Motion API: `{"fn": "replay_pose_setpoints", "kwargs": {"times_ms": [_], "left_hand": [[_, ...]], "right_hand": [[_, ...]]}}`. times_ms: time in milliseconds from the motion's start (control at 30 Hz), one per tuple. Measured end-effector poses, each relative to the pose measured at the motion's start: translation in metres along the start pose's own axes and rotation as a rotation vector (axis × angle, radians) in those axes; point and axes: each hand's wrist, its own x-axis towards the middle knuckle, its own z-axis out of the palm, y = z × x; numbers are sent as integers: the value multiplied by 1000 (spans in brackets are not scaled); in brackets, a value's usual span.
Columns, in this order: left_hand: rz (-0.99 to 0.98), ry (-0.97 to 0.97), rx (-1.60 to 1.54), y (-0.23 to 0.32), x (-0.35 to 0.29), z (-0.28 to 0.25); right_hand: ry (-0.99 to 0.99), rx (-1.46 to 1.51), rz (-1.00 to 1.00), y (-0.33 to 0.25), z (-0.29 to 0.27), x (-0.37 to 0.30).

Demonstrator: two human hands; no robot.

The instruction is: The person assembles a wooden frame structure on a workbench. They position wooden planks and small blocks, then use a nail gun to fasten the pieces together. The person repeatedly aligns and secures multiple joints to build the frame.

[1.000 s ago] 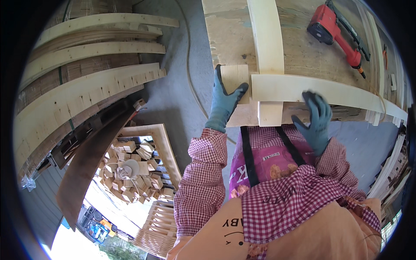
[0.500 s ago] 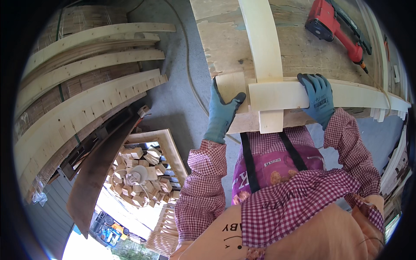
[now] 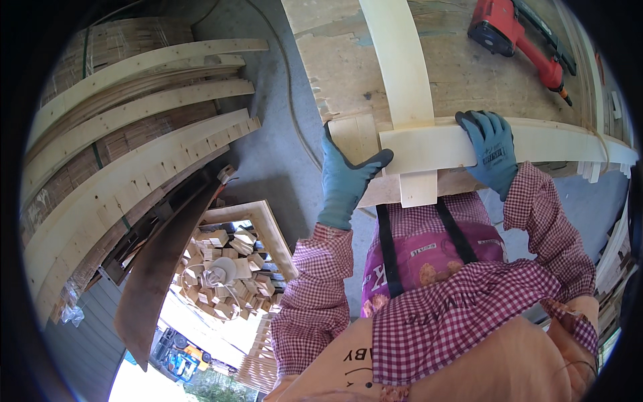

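A pale flat board lies crosswise along the near edge of the wooden workbench. It crosses over a second pale board, which runs away from me with its short end sticking out toward my body. My right hand, in a blue-grey glove, is closed around the crosswise board, fingers over its far edge. At the bench's left corner sits a square wooden block. My gloved left hand holds this block at its left and near sides, thumb stretched to the crosswise board's left end. Some left fingers are hidden.
A red nail gun lies at the bench's far right. Long boards are stacked at left. Below them stands a wooden crate of offcut blocks. A hose runs over the floor. Thin strips line the right.
My left thumb has moved right, toward the end of the crosswise board. My right hand keeps its hold on the board. The whole view has shifted slightly.
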Motion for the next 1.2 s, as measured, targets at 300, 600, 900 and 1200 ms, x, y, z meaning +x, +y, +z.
{"fn": "replay_pose_setpoints", "kwargs": {"times_ms": [300,600,900,1200], "left_hand": [[-4,94,181,-13,2,0],[-33,61,54,-12,3,1],[-51,66,100,-16,6,-2],[-8,87,131,-14,4,3]], "right_hand": [[-47,17,10,-3,-5,3],[5,34,-9,-4,-10,3],[156,439,111,-69,-10,-68],[-327,898,609,-96,23,-52]]}}
